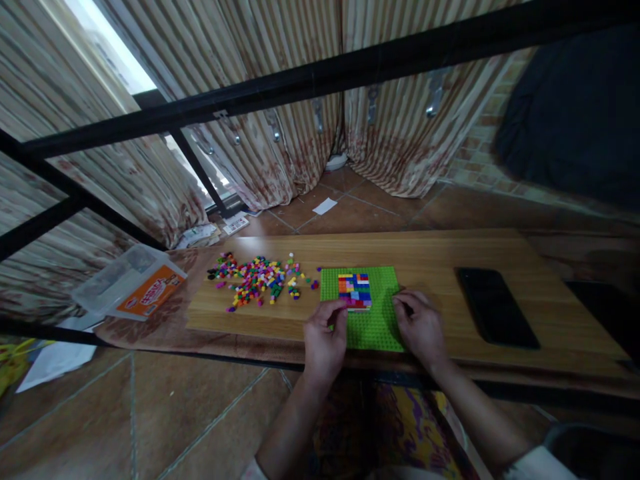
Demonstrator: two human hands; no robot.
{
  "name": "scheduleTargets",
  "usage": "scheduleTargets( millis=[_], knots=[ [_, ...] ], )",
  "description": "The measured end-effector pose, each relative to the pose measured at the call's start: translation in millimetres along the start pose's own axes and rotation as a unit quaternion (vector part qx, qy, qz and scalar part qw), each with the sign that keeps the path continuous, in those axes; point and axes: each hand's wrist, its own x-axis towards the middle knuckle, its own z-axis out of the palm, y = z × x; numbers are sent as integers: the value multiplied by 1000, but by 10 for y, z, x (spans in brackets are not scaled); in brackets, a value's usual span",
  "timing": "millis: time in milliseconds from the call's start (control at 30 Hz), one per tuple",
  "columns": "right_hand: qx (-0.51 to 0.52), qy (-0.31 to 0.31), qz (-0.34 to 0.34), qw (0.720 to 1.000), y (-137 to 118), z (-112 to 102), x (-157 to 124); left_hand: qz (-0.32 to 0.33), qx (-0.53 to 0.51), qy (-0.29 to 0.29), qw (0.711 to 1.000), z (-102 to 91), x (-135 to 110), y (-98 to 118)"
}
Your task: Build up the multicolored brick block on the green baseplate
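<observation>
A green studded baseplate [383,327] lies on the wooden board. On it sits a block of small building bricks [355,287] in red, orange, blue, yellow and white, with a pinkish row at the near left corner. My left hand [324,333] is closed, its fingertips pinched against that corner; whatever lies between them is too small to tell. At the baseplate's right edge, the thumb and forefinger of my right hand [420,323] close on the rim. The hands hide parts of the plate's left and right edges.
Many loose bricks [260,277] are scattered left of the baseplate. A clear plastic box [120,277] with an orange label stands at the far left. A black phone [497,307] lies on the wooden board [435,253] at right. A dark metal rail [280,83] crosses behind.
</observation>
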Motion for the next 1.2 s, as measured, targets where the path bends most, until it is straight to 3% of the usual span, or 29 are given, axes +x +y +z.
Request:
scheduleTargets(
  millis=[133, 433, 800, 1100, 1200],
  knots=[
    [-3, 1, 2, 1000, 6, 4, 3, 9, 18, 3, 1000, 53, 14, 4],
    [-2, -1, 3, 1000, 5, 4, -3, 93, 157, -26, 983, 120, 64, 57],
    [2, -4, 3, 1000, 12, 4, -4, 188, 301, -54, 933, 203, 147, -76],
    [7, -2, 1, 1000, -9, -8, 1, 208, 342, -75, 913, 199, 187, 17],
    [6, -1, 1, 1000, -15, -7, 3, 182, 328, -64, 925, 211, 194, 34]
  ],
)
